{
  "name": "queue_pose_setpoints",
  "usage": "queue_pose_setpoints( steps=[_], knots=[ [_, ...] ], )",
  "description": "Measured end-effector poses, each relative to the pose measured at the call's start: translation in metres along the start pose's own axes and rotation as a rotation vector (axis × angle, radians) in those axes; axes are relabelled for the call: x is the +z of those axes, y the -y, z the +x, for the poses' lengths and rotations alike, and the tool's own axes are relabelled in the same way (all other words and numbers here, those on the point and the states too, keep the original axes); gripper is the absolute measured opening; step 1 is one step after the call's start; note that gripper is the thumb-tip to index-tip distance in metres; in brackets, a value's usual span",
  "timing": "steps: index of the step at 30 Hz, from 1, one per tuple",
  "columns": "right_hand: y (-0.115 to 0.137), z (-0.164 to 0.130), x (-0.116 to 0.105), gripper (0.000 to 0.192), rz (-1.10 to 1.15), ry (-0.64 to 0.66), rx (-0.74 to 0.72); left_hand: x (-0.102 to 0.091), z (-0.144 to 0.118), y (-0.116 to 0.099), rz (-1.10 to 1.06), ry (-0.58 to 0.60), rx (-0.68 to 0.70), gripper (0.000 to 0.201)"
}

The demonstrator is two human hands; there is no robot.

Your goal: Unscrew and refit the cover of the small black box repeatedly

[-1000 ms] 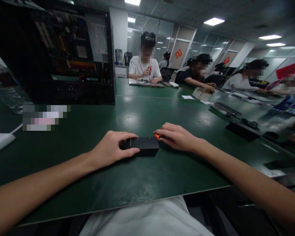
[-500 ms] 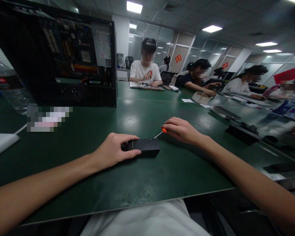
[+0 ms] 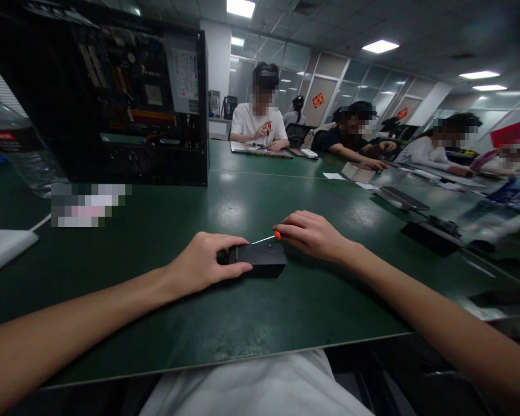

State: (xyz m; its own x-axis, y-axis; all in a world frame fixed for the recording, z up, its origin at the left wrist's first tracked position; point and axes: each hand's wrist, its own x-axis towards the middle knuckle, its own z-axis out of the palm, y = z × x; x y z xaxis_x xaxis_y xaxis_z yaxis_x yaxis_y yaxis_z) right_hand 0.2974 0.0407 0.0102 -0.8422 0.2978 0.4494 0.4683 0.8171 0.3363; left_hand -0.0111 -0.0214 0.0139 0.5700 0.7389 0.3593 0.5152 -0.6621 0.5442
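A small black box-shaped device (image 3: 265, 260) lies on the green table. My left hand (image 3: 205, 260) is closed around its left end, thumb on the near side and fingers on the far side. In my right hand (image 3: 309, 234) is a screwdriver (image 3: 278, 235) with an orange handle, most of the handle hidden by the fingers. Its thin metal shaft points left over the device, and the tip is near the far top edge, close to my left fingertips. Whether the tip touches the device I cannot tell.
An open black computer case (image 3: 156, 115) stands at the back left, beside a plastic bottle (image 3: 30, 150). A white object with a cable (image 3: 8, 248) lies at the left edge. Black devices (image 3: 433, 234) sit on the right. Several people work across the green table (image 3: 225, 323).
My right hand has moved slightly left, carrying the screwdriver's tip from the device's right part to near my left fingers. The shaft now lies flatter. My left hand keeps its hold.
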Motion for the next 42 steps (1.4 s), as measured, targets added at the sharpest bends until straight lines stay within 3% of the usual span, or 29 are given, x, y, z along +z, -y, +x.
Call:
queue_pose_setpoints(
  steps=[18, 29, 33, 38, 42],
  knots=[
    [-0.009, -0.009, 0.012, 0.027, 0.08, -0.019, -0.02, -0.001, -0.002, 0.001, 0.002, 0.002, 0.038, 0.041],
    [0.016, 0.004, 0.015, 0.026, 0.129, 0.016, -0.017, -0.001, 0.001, -0.005, 0.027, 0.006, 0.062, 0.039],
    [0.008, -0.004, 0.014, 0.024, 0.2, 0.043, 0.038, -0.001, 0.002, -0.01, -0.002, -0.004, 0.022, 0.039],
    [-0.004, -0.012, 0.012, 0.023, 0.211, 0.136, 0.16, -0.005, 0.008, -0.017, -0.124, -0.077, -0.138, 0.039],
    [-0.004, -0.011, 0.012, 0.029, 0.267, 0.215, 0.32, -0.013, 0.012, -0.004, -0.164, -0.166, -0.222, 0.04]
  ],
)
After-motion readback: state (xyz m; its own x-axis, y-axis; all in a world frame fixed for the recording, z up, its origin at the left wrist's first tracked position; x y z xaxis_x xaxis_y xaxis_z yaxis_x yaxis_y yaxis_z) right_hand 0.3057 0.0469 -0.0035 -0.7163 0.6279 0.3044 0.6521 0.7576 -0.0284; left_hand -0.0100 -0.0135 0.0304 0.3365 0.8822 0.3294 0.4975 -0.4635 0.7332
